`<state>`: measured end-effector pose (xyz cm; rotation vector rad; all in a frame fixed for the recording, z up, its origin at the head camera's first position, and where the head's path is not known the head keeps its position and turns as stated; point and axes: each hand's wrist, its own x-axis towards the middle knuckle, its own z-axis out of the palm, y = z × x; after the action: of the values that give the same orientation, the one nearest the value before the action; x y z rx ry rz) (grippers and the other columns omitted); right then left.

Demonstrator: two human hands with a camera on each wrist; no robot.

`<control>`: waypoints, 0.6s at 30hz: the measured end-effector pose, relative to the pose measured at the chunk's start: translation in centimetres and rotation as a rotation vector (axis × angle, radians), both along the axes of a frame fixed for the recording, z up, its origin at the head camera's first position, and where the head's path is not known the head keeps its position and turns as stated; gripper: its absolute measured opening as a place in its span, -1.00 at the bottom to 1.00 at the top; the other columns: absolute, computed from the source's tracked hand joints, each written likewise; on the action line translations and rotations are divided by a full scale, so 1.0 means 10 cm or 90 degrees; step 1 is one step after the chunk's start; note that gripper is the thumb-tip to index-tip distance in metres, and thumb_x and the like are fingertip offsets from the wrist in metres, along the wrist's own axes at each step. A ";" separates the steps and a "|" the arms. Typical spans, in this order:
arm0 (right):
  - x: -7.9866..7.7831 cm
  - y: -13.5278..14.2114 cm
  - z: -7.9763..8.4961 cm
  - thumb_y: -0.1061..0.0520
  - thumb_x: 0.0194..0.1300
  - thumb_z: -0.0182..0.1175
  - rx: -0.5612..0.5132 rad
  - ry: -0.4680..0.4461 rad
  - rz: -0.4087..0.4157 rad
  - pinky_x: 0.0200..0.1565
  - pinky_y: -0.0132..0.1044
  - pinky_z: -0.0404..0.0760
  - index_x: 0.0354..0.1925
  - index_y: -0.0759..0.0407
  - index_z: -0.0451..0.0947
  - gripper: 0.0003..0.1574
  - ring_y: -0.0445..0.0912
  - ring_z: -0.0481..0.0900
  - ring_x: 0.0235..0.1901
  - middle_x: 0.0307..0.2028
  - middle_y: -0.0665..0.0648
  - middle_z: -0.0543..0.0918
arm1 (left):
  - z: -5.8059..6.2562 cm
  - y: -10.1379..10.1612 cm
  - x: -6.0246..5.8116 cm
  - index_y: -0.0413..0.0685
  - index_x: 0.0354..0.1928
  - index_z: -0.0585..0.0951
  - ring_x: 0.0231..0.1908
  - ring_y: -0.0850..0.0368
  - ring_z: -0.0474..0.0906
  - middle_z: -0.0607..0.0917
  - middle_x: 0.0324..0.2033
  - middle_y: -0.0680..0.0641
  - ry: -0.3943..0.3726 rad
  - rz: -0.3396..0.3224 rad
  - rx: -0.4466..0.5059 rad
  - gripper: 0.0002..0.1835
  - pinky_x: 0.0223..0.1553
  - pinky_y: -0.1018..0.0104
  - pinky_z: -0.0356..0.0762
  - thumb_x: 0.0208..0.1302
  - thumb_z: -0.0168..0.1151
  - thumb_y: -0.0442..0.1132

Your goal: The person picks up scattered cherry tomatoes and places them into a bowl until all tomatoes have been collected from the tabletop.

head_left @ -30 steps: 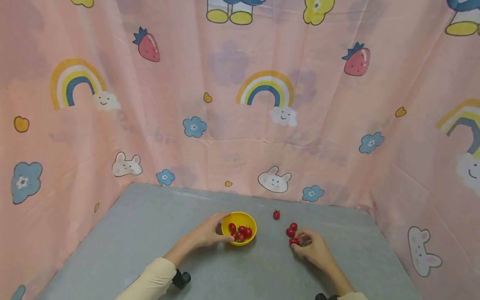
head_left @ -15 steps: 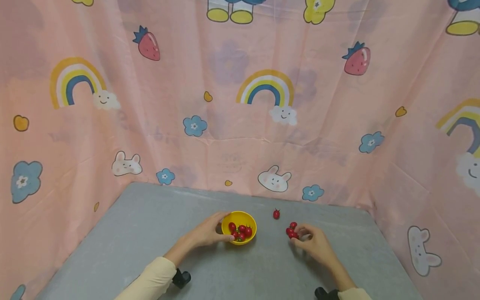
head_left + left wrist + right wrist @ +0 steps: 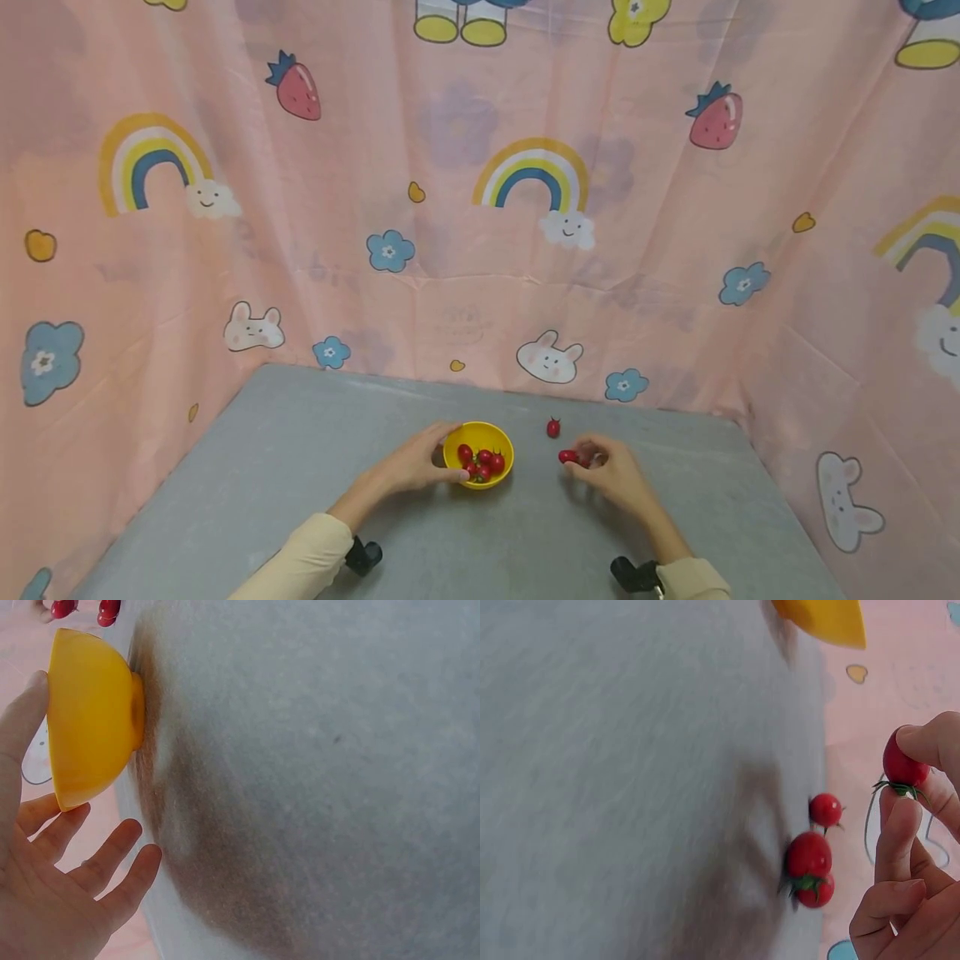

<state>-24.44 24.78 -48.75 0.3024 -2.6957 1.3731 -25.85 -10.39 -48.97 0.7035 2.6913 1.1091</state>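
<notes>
My left hand (image 3: 416, 462) steadies a small yellow bowl (image 3: 480, 433), its thumb and fingertips at opposite sides of the rim. The left wrist view shows the bowl (image 3: 90, 712) upright on the table, with the other fingers spread beside it. Several red cherry tomatoes (image 3: 484, 457) lie inside. Right of the bowl, my right hand (image 3: 611, 471) pinches one cherry tomato (image 3: 904, 759) between thumb and fingers, raised above the table, green stem showing. Beyond it in the right wrist view rest a single tomato (image 3: 826, 809) and a close pair of tomatoes (image 3: 808, 853).
A grey table (image 3: 315, 450) spreads under both hands. Pink patterned cloth (image 3: 450, 317) hangs behind it and along both sides. One loose cherry tomato (image 3: 552, 427) lies toward the back, right of the bowl. Black wrist mounts (image 3: 363, 557) sit at both sleeves.
My right hand has picked the nearest tomato up off the table and moved it left and away from me, toward the bowl. My left hand and the bowl have stayed put.
</notes>
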 end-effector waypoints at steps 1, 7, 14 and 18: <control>-0.01 -0.03 0.01 0.21 0.16 0.52 -0.003 0.000 0.004 -0.45 -0.31 0.50 -0.17 0.18 0.67 -0.73 -0.01 0.48 -0.44 -0.37 0.05 0.62 | 0.00 0.00 0.00 -0.16 0.49 0.32 0.21 -0.11 0.45 0.40 0.39 -0.18 -0.001 0.000 0.002 -0.10 0.27 -0.09 0.40 0.24 0.46 0.11; -0.06 -0.15 0.05 0.22 0.16 0.52 -0.014 -0.003 0.026 -0.46 -0.32 0.52 -0.18 0.17 0.68 -0.74 0.01 0.49 -0.47 -0.31 0.06 0.67 | 0.01 0.00 -0.01 -0.14 0.49 0.33 0.16 -0.08 0.48 0.41 0.37 -0.16 -0.005 0.000 0.004 -0.09 0.23 -0.05 0.45 0.22 0.47 0.12; -0.10 -0.27 0.09 0.17 0.17 0.52 -0.007 0.001 0.037 -0.42 -0.32 0.54 -0.19 0.09 0.68 -0.75 -0.03 0.49 -0.47 -0.29 0.01 0.69 | 0.02 -0.01 -0.01 -0.14 0.49 0.33 0.14 -0.06 0.49 0.40 0.38 -0.16 -0.005 -0.001 0.005 -0.09 0.23 -0.03 0.46 0.22 0.47 0.11; -0.13 -0.36 0.11 0.15 0.18 0.52 -0.018 0.000 0.053 -0.45 -0.32 0.54 -0.18 0.09 0.68 -0.75 -0.04 0.48 -0.51 -0.28 0.04 0.68 | 0.01 -0.01 -0.02 -0.14 0.49 0.33 0.16 -0.07 0.48 0.40 0.38 -0.16 -0.003 -0.001 0.003 -0.09 0.23 -0.05 0.45 0.22 0.47 0.12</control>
<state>-25.69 21.21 -47.64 0.4173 -2.6899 1.4308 -26.03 -10.46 -48.83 0.7036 2.6849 1.1164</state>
